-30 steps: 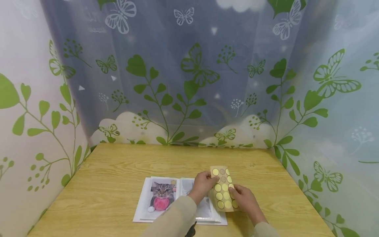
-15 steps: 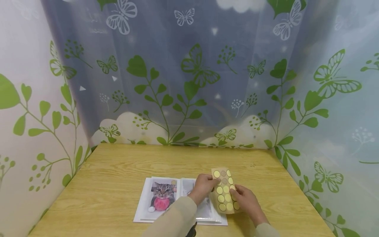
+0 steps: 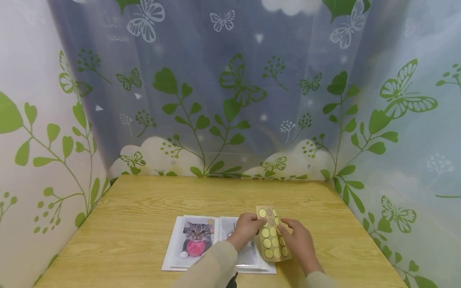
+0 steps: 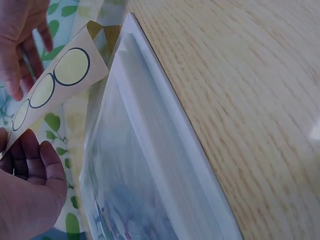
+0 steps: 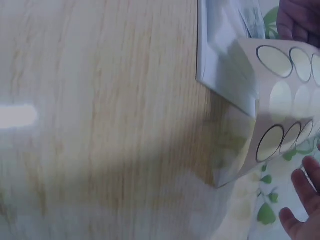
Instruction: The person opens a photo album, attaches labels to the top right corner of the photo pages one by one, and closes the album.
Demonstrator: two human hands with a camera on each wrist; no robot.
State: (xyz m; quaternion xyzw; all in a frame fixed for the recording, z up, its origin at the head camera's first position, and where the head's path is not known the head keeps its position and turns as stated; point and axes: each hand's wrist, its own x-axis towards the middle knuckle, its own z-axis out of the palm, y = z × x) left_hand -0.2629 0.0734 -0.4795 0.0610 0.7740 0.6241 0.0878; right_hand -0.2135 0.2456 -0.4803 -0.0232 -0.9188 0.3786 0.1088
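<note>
A tan sheet of round yellow stickers with dark outlines (image 3: 267, 243) stands tilted over the right side of an open photo album (image 3: 174, 256). My left hand (image 3: 247, 229) pinches the sheet by its left edge, thumb on the front. At the opposite edge, my right hand (image 3: 300, 244) has its thumb by the stickers and its index finger lifted away. Its other fingers are loosely extended and apart from the sheet in the right wrist view (image 5: 307, 200). Two spots in the sheet's middle column are bare. The left album page shows a cat photo (image 3: 197, 236) with a pink round shape.
The album lies on a wood-grain table (image 3: 144, 200), its right page partly covered by the left forearm and hand. A curtain (image 3: 201, 52) printed with leaves and butterflies surrounds the table at the back and sides.
My right hand has loosened its hold on the sheet's right edge, its index finger now spread from the thumb. The sheet has dropped slightly and turned. The left hand keeps its pinch.
</note>
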